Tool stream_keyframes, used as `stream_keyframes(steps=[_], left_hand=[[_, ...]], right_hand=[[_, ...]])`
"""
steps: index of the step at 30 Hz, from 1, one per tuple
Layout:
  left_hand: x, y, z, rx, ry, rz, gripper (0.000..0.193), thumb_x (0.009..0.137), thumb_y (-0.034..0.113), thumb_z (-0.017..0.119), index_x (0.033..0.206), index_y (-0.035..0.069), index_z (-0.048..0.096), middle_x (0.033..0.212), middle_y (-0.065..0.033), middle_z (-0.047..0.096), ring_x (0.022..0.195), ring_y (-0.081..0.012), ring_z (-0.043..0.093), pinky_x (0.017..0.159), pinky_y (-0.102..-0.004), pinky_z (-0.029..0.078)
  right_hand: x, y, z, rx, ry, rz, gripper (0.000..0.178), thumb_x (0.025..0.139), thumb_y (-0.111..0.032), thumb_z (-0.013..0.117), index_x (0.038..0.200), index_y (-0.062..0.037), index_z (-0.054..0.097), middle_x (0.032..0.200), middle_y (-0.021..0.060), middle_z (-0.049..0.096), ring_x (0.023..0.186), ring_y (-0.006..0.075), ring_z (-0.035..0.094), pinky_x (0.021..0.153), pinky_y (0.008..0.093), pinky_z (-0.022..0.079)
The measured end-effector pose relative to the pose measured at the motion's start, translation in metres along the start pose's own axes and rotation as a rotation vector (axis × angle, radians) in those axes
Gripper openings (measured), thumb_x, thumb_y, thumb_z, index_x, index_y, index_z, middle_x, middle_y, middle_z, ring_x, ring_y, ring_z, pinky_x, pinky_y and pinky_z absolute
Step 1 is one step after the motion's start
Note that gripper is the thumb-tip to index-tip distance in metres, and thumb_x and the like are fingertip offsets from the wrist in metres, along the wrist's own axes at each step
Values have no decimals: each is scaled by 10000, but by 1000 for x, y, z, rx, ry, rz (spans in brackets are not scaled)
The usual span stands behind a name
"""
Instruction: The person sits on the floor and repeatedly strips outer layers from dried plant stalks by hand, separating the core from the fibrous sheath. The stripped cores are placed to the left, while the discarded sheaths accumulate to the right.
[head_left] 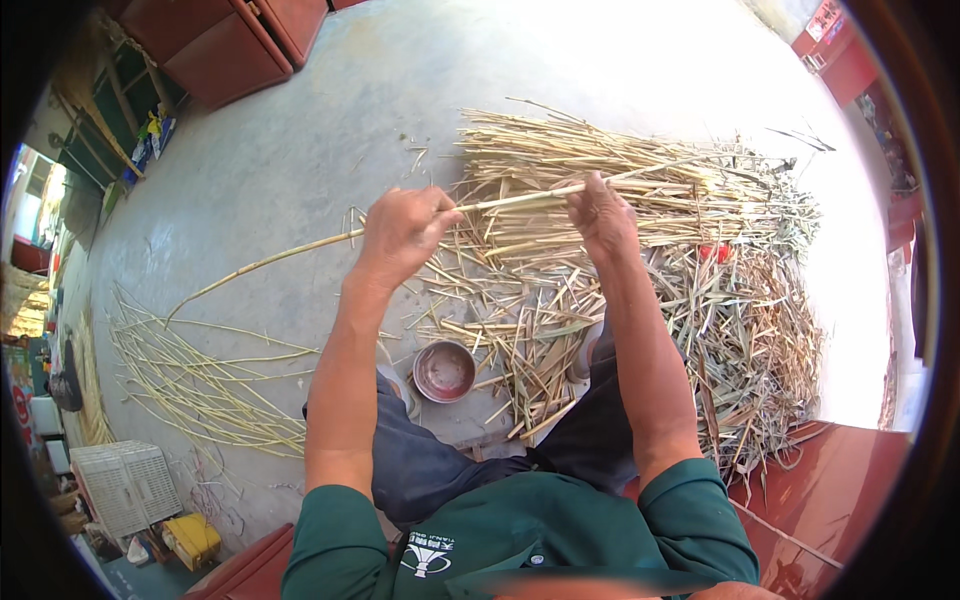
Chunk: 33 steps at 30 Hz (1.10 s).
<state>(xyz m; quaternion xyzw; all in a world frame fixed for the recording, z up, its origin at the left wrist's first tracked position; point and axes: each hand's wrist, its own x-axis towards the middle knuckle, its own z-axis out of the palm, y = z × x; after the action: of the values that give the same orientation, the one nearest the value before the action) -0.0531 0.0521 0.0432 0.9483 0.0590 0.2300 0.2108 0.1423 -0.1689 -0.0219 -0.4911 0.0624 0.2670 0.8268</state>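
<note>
A long pale stalk (pixel 520 200) stretches between my two hands, above the floor. My left hand (pixel 405 232) is closed round it in a fist, and its free end bends down to the left. My right hand (pixel 604 215) pinches the same stalk further right between thumb and fingers. Behind my right hand lies a large pile of dry straw-coloured stalks (pixel 560 150), their leafy ends to the right. Thin peeled-looking stalks (pixel 230 365) are spread on the floor at the left. A small round bowl (pixel 444 372) sits on the floor between my feet.
Scraps of husk and leaf (pixel 740 350) heap up by my right leg, with a red object (pixel 714 253) among them. At lower left stand a white plastic crate (pixel 125 485) and a yellow container (pixel 192 540). Reddish-brown cabinets (pixel 225 55) stand at the upper left.
</note>
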Motion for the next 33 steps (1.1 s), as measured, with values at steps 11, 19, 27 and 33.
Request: stream_keyframes(steps=[11, 19, 27, 33], left_hand=[[-11, 7, 2, -194, -113, -160, 208, 858, 260, 741, 893, 55, 732, 759, -141, 704, 697, -306, 680, 642, -394, 512], [3, 16, 20, -278, -178, -147, 182, 899, 233, 728, 890, 51, 724, 736, -122, 679, 642, -267, 648, 596, -383, 483], [4, 20, 35, -82, -63, 12, 188, 893, 241, 717, 846, 61, 685, 719, -123, 650, 696, -318, 654, 621, -424, 490], [3, 25, 42, 136, -14, 228, 142, 887, 189, 706, 823, 76, 649, 743, -100, 637, 731, -298, 632, 675, -426, 486]], right_hand=[[1, -14, -15, -71, -11, -40, 236, 962, -268, 733, 1032, -65, 635, 903, 49, 713, 759, 132, 692, 651, 256, 588], [-23, 12, 10, 31, -270, 134, 237, 996, -193, 672, 1156, -28, 613, 1103, 109, 719, 1049, 193, 687, 899, 316, 584], [-20, 35, 16, -9, -181, 80, 244, 990, -233, 689, 1028, 4, 649, 912, 94, 730, 757, 153, 723, 658, 242, 627], [-15, 37, 13, -67, -92, 120, 260, 955, -285, 741, 957, -44, 643, 811, 57, 700, 701, 135, 703, 588, 236, 585]])
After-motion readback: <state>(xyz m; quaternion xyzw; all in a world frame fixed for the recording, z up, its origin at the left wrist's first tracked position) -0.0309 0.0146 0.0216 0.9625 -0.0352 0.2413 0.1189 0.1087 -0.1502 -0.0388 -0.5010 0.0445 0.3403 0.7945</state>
